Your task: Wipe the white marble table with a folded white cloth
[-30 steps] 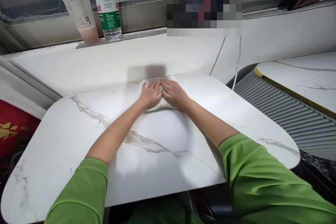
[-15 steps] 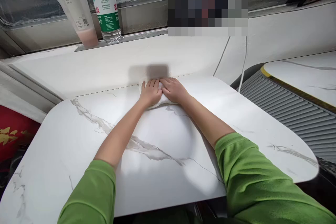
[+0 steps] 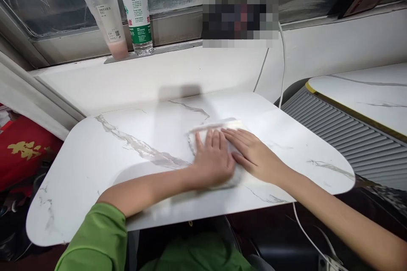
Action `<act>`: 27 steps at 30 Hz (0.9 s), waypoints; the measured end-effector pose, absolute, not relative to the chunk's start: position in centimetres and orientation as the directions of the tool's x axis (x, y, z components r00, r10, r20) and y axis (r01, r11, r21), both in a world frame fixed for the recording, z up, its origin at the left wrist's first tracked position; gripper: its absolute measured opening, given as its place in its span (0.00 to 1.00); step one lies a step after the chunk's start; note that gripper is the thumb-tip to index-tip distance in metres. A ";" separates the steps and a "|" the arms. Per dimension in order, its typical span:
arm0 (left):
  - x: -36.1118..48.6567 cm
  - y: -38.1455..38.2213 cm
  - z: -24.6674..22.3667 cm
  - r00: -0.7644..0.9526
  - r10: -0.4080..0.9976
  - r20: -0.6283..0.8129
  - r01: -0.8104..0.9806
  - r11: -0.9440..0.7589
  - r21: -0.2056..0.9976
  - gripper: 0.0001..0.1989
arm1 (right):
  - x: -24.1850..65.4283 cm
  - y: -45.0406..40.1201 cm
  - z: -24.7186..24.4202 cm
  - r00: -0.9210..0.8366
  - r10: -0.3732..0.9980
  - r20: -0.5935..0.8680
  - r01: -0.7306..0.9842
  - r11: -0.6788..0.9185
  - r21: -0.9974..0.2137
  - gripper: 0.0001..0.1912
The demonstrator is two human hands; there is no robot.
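A white cloth (image 3: 233, 123) lies flat on the white, marble-patterned table (image 3: 76, 165), slightly right of the middle. My left hand (image 3: 213, 161) rests palm down on the cloth, its fingers stretched out and spread, a little blurred. Beside it, my right hand (image 3: 256, 152) also lies flat on the cloth, fingers extended towards the left hand. The two hands touch or nearly touch. Both palms hide the centre of the cloth, while its far edge and left corner show.
On the window ledge stand a plastic cup (image 3: 106, 19) with pink drink and a water bottle (image 3: 137, 17). A white cable (image 3: 282, 63) hangs at the wall. A ribbed grey panel (image 3: 343, 131) and a second table (image 3: 375, 93) are to the right. Red fabric (image 3: 28, 148) is at left.
Both hands and the cloth have come from the table's wall edge back towards me and to the right. The cloth now looks more spread out. The camera view has shifted slightly.
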State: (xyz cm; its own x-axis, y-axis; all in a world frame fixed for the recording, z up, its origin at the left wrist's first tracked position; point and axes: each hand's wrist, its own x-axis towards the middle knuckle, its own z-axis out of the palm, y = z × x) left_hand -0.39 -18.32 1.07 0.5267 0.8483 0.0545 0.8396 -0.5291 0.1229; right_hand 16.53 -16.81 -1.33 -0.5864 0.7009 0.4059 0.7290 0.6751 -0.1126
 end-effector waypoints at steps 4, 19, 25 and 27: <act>2.7 -22.3 1.4 0.617 0.781 0.092 0.768 -0.624 0.147 0.32 | 20.4 -22.1 -1.3 -0.539 0.751 0.382 0.784 0.613 -0.099 0.32; 12.3 -18.4 0.3 0.544 0.795 0.267 0.790 -0.593 0.157 0.28 | 27.8 -18.8 -2.2 -0.099 0.950 0.297 0.960 0.170 -0.224 0.27; 12.9 -14.9 -0.1 0.464 0.834 0.297 0.829 -0.527 0.185 0.29 | 28.6 -13.7 -1.8 -0.235 0.923 0.305 0.925 0.308 -0.222 0.27; 13.0 -13.4 -0.1 0.439 0.848 0.298 0.844 -0.502 0.187 0.28 | 28.4 -11.9 -1.8 -0.250 0.915 0.315 0.919 0.327 -0.219 0.27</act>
